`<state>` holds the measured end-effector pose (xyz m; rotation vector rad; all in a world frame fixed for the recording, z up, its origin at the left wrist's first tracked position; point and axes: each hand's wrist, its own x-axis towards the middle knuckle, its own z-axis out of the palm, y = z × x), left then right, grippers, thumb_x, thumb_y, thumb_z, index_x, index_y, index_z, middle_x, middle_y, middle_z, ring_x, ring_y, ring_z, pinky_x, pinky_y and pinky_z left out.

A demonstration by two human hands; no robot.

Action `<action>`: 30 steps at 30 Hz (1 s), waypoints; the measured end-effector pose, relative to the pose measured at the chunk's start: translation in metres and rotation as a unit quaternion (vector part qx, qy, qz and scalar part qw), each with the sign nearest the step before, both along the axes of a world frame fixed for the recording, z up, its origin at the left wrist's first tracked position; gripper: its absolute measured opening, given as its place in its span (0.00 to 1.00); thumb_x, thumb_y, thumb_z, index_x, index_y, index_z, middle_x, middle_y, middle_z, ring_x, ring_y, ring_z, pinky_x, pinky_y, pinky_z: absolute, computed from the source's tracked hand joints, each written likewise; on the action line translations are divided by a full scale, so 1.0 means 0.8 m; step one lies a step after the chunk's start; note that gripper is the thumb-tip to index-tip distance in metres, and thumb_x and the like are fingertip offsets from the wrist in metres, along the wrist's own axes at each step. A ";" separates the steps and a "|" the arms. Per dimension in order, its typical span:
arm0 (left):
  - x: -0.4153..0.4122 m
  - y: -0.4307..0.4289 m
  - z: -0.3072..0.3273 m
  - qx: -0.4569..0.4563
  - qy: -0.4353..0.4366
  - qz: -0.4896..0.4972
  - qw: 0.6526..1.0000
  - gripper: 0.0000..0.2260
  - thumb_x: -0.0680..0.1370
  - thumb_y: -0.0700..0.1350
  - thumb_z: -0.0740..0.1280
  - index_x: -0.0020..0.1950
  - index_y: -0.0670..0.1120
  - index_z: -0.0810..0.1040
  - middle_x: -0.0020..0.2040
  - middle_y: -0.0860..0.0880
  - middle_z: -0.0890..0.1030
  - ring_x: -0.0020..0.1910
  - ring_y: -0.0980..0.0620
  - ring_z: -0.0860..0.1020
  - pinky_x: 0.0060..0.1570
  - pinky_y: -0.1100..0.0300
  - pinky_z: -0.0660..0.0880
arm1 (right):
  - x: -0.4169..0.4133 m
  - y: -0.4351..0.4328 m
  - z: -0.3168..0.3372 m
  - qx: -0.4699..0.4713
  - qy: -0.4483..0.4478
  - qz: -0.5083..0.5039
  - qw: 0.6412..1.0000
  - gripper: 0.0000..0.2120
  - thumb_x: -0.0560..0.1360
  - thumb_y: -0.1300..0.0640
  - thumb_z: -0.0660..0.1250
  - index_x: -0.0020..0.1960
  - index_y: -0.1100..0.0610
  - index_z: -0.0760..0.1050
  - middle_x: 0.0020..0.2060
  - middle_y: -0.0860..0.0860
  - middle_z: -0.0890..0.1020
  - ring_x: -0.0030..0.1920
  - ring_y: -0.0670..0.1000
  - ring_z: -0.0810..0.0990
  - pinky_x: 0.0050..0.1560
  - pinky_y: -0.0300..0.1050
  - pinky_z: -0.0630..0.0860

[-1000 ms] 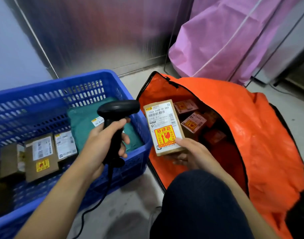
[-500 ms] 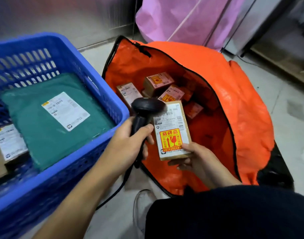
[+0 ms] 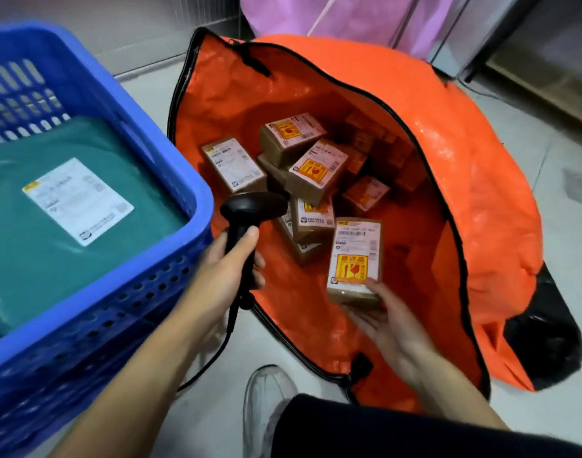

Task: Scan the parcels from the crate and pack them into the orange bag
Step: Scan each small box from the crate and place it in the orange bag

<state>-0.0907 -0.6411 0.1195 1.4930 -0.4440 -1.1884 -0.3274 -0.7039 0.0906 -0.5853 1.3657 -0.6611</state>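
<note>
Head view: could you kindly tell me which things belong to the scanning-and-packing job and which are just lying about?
Job: scanner in left hand; parcel in right hand; orange bag with packed boxes; blue crate holding green mailer.
Lying about: pink sheet behind the bag.

No wording reads clearly. The foremost brown parcel (image 3: 354,292) bears a white shipping label (image 3: 357,234) with a barcode and a yellow sticker (image 3: 351,269) with red glass-and-arrows signs, its characters blurred. The green mailer (image 3: 94,276) bears a white label (image 3: 78,201), equally illegible.
</note>
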 end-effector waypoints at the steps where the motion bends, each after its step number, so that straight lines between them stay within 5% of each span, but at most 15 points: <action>1: -0.001 -0.003 0.000 -0.006 -0.002 -0.003 1.000 0.12 0.84 0.54 0.66 0.48 0.46 0.76 0.39 0.46 0.78 0.33 0.48 0.76 0.30 0.59 0.71 | 0.005 -0.010 -0.004 -0.001 -0.013 -0.031 0.999 0.11 0.81 0.52 0.67 0.62 0.53 0.79 0.52 0.58 0.88 0.56 0.56 0.85 0.62 0.50 0.80; 6: -0.005 -0.033 -0.003 -0.054 -0.032 -0.007 0.998 0.13 0.83 0.56 0.66 0.45 0.49 0.76 0.37 0.47 0.78 0.31 0.49 0.75 0.32 0.54 0.72 | 0.039 -0.076 -0.025 -0.026 0.020 -0.119 0.992 0.13 0.81 0.41 0.64 0.54 0.50 0.77 0.49 0.59 0.83 0.46 0.55 0.84 0.48 0.47 0.81; 9: -0.008 -0.047 -0.001 -0.091 -0.034 -0.023 0.995 0.11 0.83 0.57 0.65 0.41 0.58 0.78 0.38 0.48 0.78 0.32 0.48 0.75 0.34 0.55 0.74 | 0.060 -0.119 -0.038 -0.047 0.038 -0.127 0.990 0.20 0.82 0.38 0.62 0.63 0.53 0.75 0.53 0.58 0.83 0.45 0.53 0.83 0.45 0.45 0.81; 14: -0.007 -0.062 0.013 -0.107 -0.059 -0.059 0.991 0.10 0.84 0.57 0.62 0.53 0.53 0.79 0.39 0.42 0.81 0.31 0.46 0.79 0.34 0.58 0.75 | 0.081 -0.186 -0.041 -0.078 -0.121 -0.200 0.969 0.19 0.81 0.45 0.67 0.67 0.53 0.75 0.69 0.59 0.77 0.62 0.54 0.79 0.65 0.47 0.78; 16: -0.006 -0.063 0.021 -0.115 -0.056 -0.070 0.989 0.09 0.84 0.55 0.62 0.55 0.52 0.79 0.38 0.42 0.82 0.30 0.46 0.79 0.32 0.62 0.75 | 0.084 -0.191 -0.041 -0.078 -0.120 -0.184 0.972 0.22 0.82 0.47 0.67 0.73 0.54 0.72 0.69 0.57 0.76 0.60 0.53 0.79 0.70 0.47 0.75; 19: -0.008 -0.058 0.031 -0.118 -0.078 -0.083 0.987 0.09 0.84 0.56 0.62 0.56 0.53 0.78 0.39 0.40 0.81 0.31 0.48 0.79 0.33 0.64 0.75 | 0.096 -0.175 -0.039 -0.075 -0.018 -0.131 0.988 0.19 0.84 0.51 0.63 0.73 0.53 0.71 0.61 0.52 0.78 0.50 0.51 0.81 0.60 0.44 0.79; 22: -0.012 -0.042 0.044 -0.109 -0.101 -0.085 0.985 0.09 0.84 0.57 0.62 0.51 0.55 0.77 0.40 0.42 0.81 0.31 0.50 0.79 0.34 0.64 0.76 | 0.110 -0.140 -0.020 -0.136 0.095 -0.096 0.981 0.08 0.84 0.57 0.62 0.60 0.58 0.76 0.45 0.52 0.79 0.38 0.48 0.79 0.38 0.40 0.75; 26: -0.025 -0.010 0.073 -0.104 -0.087 -0.046 0.990 0.12 0.84 0.57 0.63 0.41 0.56 0.75 0.34 0.48 0.79 0.28 0.50 0.77 0.31 0.60 0.72 | 0.125 -0.086 0.039 -0.193 0.108 -0.019 0.975 0.08 0.83 0.60 0.61 0.55 0.59 0.79 0.42 0.54 0.82 0.35 0.48 0.79 0.35 0.41 0.74; 30: -0.021 0.034 0.131 -0.112 -0.087 -0.002 0.990 0.11 0.84 0.56 0.64 0.45 0.53 0.77 0.33 0.48 0.78 0.27 0.50 0.75 0.29 0.59 0.71 | 0.138 -0.041 0.128 -0.175 0.062 0.093 0.978 0.11 0.82 0.58 0.61 0.50 0.61 0.81 0.34 0.53 0.80 0.29 0.50 0.77 0.34 0.44 0.74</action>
